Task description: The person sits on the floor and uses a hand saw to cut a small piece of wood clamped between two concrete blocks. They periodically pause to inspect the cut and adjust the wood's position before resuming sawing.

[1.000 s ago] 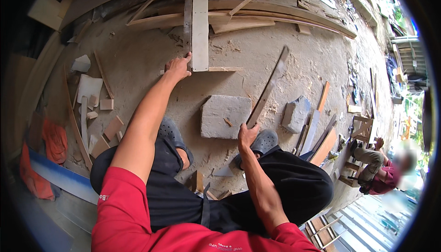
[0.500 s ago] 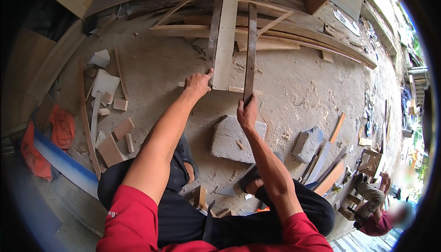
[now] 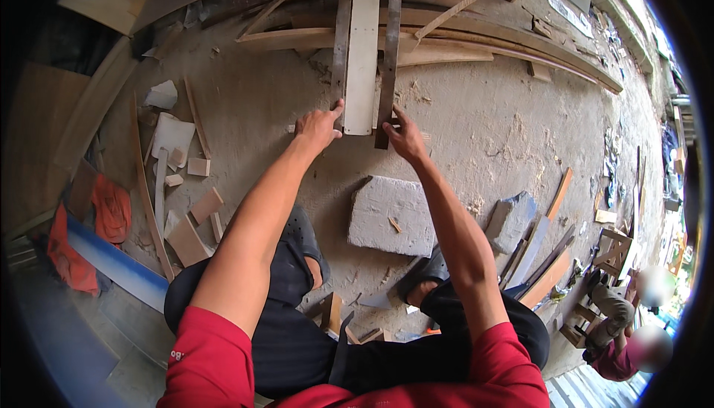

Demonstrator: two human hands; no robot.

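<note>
A long pale board (image 3: 361, 73) with small holes lies pointing away from me. Along its left edge runs a narrow dark wooden strip (image 3: 341, 43). My left hand (image 3: 318, 130) grips that strip near its near end, index finger stretched along it and thumb below. On the right, a second dark wooden strip (image 3: 390, 43) lies nearly parallel to the board, with a narrow gap between them. My right hand (image 3: 406, 139) holds its near end, thumb on top and index finger at the outer side. This strip reaches a little nearer to me than the board.
Crossed timber pieces (image 3: 290, 38) lie under the far part of the board. A pale stone block (image 3: 392, 216) sits between my feet, another block (image 3: 511, 222) to its right. Wood offcuts (image 3: 186, 241) and an orange cloth (image 3: 111, 211) are at left. Another person (image 3: 613, 326) sits at far right.
The right strip has moved left and away from me, from apart and slanted to close beside the board. My right hand went with it. My left hand stays at the left strip.
</note>
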